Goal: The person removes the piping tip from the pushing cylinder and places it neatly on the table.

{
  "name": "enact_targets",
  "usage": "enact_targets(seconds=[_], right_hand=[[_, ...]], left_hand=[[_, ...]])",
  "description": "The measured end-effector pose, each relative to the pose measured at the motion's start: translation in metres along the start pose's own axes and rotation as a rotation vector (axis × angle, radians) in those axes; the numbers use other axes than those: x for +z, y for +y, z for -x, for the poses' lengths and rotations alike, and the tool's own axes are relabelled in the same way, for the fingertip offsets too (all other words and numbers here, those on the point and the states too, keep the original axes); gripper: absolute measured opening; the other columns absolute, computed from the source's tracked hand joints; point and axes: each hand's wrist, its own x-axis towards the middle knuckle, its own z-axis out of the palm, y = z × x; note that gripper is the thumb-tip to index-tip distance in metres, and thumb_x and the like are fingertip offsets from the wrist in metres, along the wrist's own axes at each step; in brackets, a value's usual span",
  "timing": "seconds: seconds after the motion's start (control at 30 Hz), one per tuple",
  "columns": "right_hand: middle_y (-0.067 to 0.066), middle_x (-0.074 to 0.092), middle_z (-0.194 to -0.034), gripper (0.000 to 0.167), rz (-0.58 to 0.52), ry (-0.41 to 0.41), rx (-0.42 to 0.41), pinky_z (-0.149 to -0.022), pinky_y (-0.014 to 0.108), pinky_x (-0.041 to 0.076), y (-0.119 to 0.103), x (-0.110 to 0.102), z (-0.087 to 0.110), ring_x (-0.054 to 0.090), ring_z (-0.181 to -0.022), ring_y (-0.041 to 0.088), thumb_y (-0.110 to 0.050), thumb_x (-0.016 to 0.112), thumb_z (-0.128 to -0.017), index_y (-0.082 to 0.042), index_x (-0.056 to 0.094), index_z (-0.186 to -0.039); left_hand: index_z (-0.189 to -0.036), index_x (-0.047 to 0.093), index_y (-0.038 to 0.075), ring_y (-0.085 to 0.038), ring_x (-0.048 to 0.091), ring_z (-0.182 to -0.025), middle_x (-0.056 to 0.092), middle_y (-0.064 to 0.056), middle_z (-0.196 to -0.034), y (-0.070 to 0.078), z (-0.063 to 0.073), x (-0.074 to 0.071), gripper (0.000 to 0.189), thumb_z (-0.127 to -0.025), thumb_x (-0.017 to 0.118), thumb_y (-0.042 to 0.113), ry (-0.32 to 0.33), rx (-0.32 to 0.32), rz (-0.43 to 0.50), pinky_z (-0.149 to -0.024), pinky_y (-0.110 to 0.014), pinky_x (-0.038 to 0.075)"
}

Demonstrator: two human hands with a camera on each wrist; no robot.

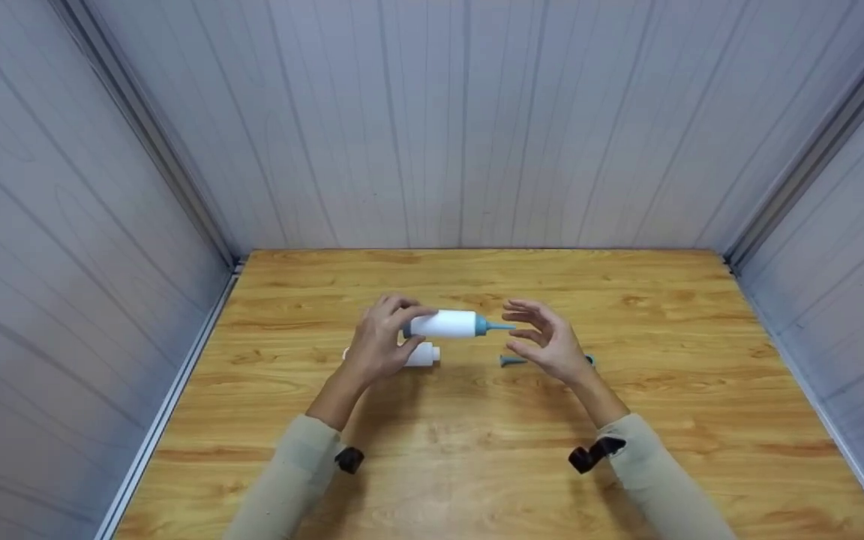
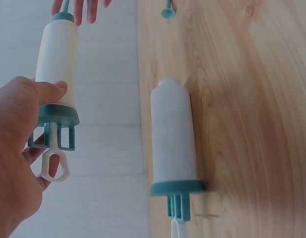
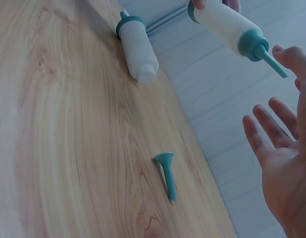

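My left hand (image 1: 383, 337) grips a white syringe (image 1: 447, 323) with teal end fittings near its plunger end, thumb across the barrel. The left wrist view shows the held syringe's white ring-handled plunger (image 2: 55, 166). A thin teal nozzle (image 3: 272, 63) points from its front towards my right hand (image 1: 552, 341). That hand's fingers are spread and relaxed about the nozzle's tip, apparently apart from it. Below the held syringe lies a second white syringe (image 2: 174, 134), without a nozzle on its bare white neck. In the head view, my left hand partly covers it.
A loose teal nozzle (image 3: 167, 173) with a flared end lies on the wooden table (image 1: 462, 465) under my right hand. Part of another teal piece (image 1: 590, 360) shows behind that hand. Pale panel walls (image 1: 432, 127) stand at the back and both sides.
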Motion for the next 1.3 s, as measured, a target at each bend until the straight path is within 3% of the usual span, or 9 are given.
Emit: enact_targets(seconds=[0.3,0.63,0.93,1.17,1.3], right_hand=[[-0.013,0.071,-0.145,0.054,-0.034,-0.008,-0.045,-0.105,0.026,0.065,-0.002,0.011,0.002,0.074,-0.126,0.006,0.021,0.073,-0.094,0.025,0.051,-0.143],[-0.012,0.074,-0.125,0.037,0.019,0.019,-0.024,-0.098,0.023,0.066,-0.011,0.017,0.002,0.076,-0.114,0.003,0.019,0.075,-0.094,0.02,0.064,-0.129],[-0.013,0.076,-0.121,0.033,0.041,0.053,-0.008,-0.096,0.022,0.066,-0.01,0.018,0.004,0.078,-0.112,0.004,0.019,0.076,-0.093,0.02,0.067,-0.125],[-0.012,0.077,-0.12,0.031,0.035,0.059,-0.013,-0.094,0.022,0.067,-0.012,0.015,0.007,0.078,-0.11,0.004,0.021,0.075,-0.093,0.021,0.068,-0.122],[-0.011,0.077,-0.121,0.031,0.013,0.029,-0.035,-0.093,0.022,0.067,-0.013,0.014,0.009,0.078,-0.109,0.004,0.022,0.073,-0.092,0.022,0.067,-0.122]], left_hand=[[-0.133,0.082,0.02,-0.038,0.071,-0.125,0.077,-0.011,-0.132,0.017,-0.001,0.002,0.044,-0.092,0.093,0.008,0.004,0.049,0.005,-0.106,-0.067,0.056],[-0.134,0.082,0.022,-0.035,0.07,-0.126,0.077,-0.009,-0.133,0.025,0.0,0.004,0.042,-0.094,0.093,0.015,-0.01,0.068,-0.023,-0.106,-0.064,0.057],[-0.135,0.081,0.023,-0.035,0.069,-0.127,0.077,-0.009,-0.134,0.024,0.002,0.004,0.043,-0.094,0.093,0.015,-0.014,0.082,-0.011,-0.104,-0.062,0.057],[-0.133,0.082,0.02,-0.034,0.07,-0.122,0.078,-0.011,-0.132,0.018,0.003,0.004,0.044,-0.092,0.095,0.017,0.006,0.188,0.051,-0.103,-0.061,0.06],[-0.136,0.08,0.018,-0.034,0.072,-0.126,0.078,-0.01,-0.138,0.017,0.002,0.003,0.046,-0.092,0.096,0.022,-0.032,0.22,0.065,-0.106,-0.061,0.06]])
